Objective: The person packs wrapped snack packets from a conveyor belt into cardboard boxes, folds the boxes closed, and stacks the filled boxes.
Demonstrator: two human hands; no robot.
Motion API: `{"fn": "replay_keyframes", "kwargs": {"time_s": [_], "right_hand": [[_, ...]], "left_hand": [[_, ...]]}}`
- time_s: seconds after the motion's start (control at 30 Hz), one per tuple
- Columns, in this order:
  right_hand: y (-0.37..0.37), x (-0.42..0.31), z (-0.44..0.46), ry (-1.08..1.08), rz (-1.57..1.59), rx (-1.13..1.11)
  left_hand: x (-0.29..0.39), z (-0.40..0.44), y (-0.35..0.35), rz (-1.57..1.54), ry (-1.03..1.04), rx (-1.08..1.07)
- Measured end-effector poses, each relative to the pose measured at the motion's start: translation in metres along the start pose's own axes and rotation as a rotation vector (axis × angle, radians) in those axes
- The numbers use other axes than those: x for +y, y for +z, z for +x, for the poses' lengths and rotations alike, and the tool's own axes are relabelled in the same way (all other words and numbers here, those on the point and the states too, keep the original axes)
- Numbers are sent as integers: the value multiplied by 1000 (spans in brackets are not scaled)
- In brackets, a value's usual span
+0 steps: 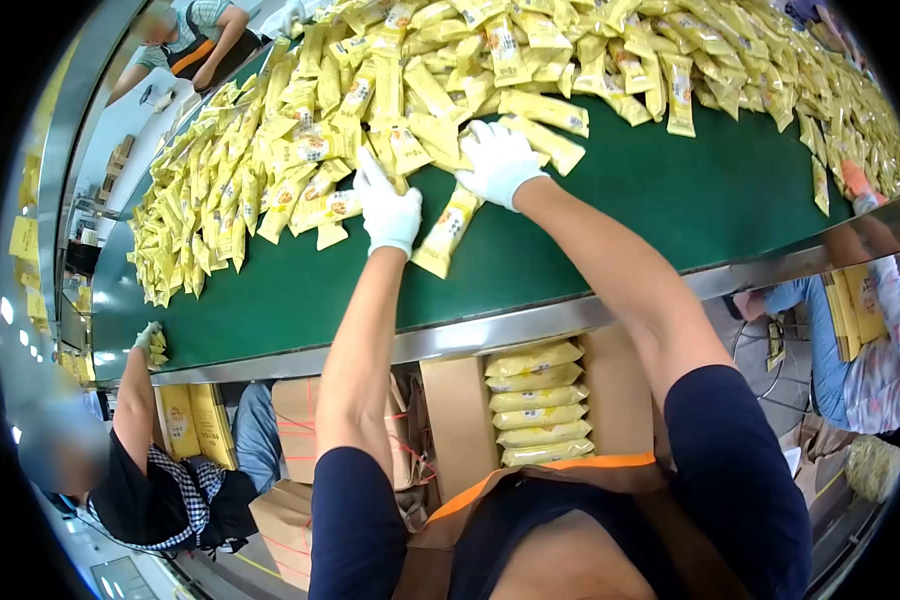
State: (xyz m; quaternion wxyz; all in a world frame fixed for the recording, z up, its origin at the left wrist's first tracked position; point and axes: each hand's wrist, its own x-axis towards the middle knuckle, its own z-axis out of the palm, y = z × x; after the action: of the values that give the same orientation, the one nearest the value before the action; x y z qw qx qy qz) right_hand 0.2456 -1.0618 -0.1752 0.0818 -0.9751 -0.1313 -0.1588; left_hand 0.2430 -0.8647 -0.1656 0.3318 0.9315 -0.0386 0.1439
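White gloves cover both my hands, which reach over the green belt [530, 260] to the near edge of a large heap of yellow packets [420, 85]. My left hand [388, 205] lies on packets with its fingers pointing forward; whether it grips one cannot be made out. My right hand [498, 162] has its fingers spread over packets, to the right of my left hand. One yellow packet [448, 232] lies tilted on the belt between my hands, its upper end close under my right hand.
Below the belt's metal edge [450, 342], an open cardboard box [458, 420] holds a row of yellow packets [540, 397]. A co-worker [160, 460] reaches onto the belt at left; others are at top left and right. Tied cartons [295, 425] stand left of the box.
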Motion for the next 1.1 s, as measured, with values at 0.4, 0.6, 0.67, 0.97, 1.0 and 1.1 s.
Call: {"fn": "replay_keyframes", "kwargs": {"time_s": [0.4,0.6,0.67,0.97,1.0,1.1], "right_hand": [[-89,47,-146,-147,-73,-64],[-89,98,-128,166,279,312],[-94,103,-100,262,345,-44],[-105,57,-106,13,344,-377],[-113,38,-121,-2,193,-391],[-120,29,-144,16,268,-392]], "left_hand": [[46,-58,-59,397,572,-482],[50,-71,-73,518,571,-629],[46,-77,-71,491,584,-571],[39,-92,-69,434,512,-468],[39,-93,-69,443,506,-459],[34,-99,-76,251,369,-381]]}}
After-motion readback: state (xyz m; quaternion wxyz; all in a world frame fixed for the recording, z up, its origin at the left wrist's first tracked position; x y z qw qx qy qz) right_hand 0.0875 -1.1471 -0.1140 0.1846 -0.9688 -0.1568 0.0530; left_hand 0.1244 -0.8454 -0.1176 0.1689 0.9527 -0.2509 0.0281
